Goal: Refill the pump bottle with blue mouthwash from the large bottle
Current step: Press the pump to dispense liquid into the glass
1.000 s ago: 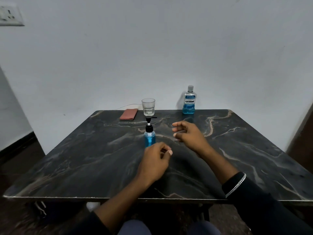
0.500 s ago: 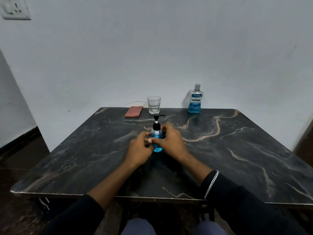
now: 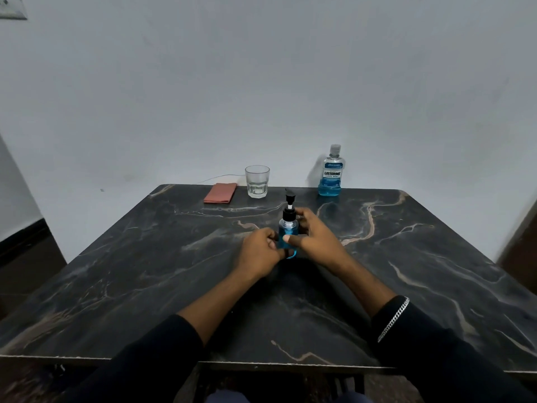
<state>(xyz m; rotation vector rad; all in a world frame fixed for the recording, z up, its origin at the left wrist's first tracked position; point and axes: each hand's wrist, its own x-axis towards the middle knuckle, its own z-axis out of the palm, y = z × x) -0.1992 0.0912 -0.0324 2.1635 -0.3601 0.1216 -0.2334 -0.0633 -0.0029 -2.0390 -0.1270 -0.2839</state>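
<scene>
On the dark bench (image 3: 145,271) the large bottle (image 3: 331,173) waits capped at the far edge, while 2 hands grip the small pump bottle (image 3: 287,228) upright mid-bench: the right hand (image 3: 316,237) should twist the black collar as the left hand (image 3: 258,251) clamps the base so nothing tips.

Looks like a room in a home: plain white wall (image 3: 261,82), dark marble table (image 3: 145,286), drinking glass (image 3: 257,181), mouthwash bottle (image 3: 331,173), wall socket (image 3: 11,7).
</scene>
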